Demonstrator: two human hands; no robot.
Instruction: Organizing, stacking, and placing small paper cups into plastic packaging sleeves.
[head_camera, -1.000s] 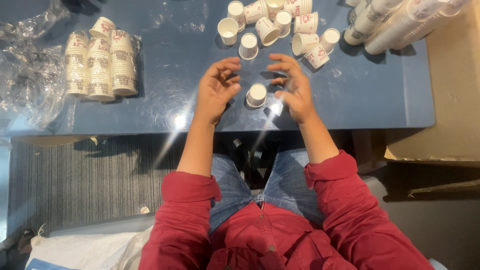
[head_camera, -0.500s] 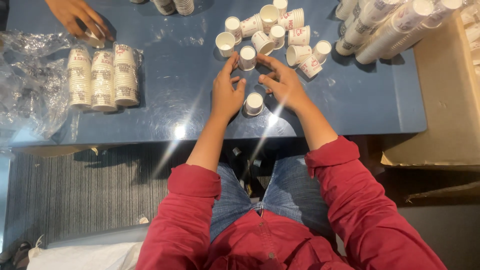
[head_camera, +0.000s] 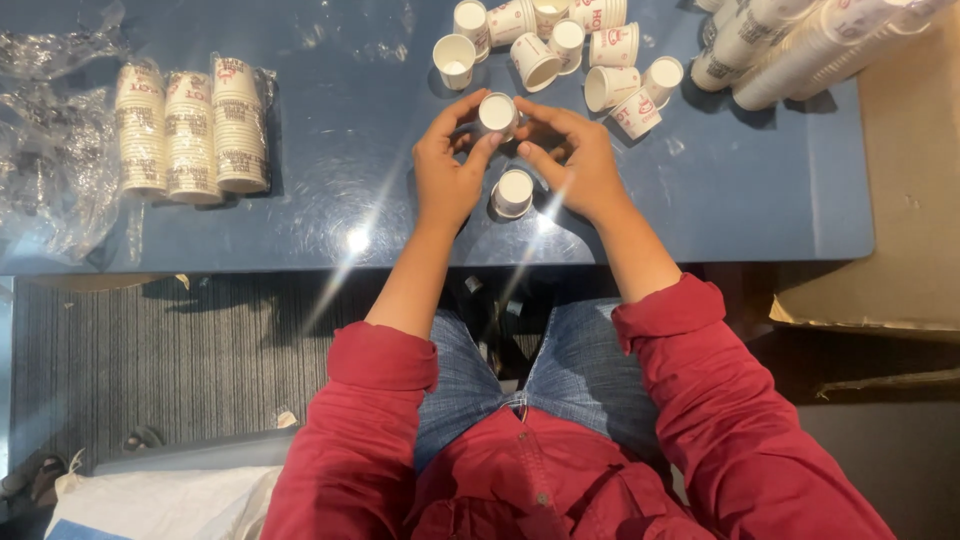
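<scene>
Paper cup (head_camera: 497, 113), small and white, sits pinched between both hands above the blue table (head_camera: 330, 180), a little way in from its near edge. The left hand (head_camera: 447, 172) curls its thumb and forefinger narrowly round the cup's left side; the right hand (head_camera: 578, 160) closes its fingertips on the right side, the other fingers loosely bent. Both hands grip this one cup, its open mouth facing up towards the camera.

Just below the hands, between the wrists and nearer the near edge, a second cup (head_camera: 513, 192) stands upright on the table, apart from the fingers. Beyond the hands, towards the far edge, loose cups (head_camera: 560, 55) lie scattered, some upright, some tipped on their sides. At the far right corner long nested stacks (head_camera: 790, 40) lie on their sides. Near the left edge three wrapped stacks (head_camera: 190, 125) lie side by side, with crumpled clear plastic (head_camera: 50, 150) beside them. A cardboard box (head_camera: 910, 200) lies past the right edge.
</scene>
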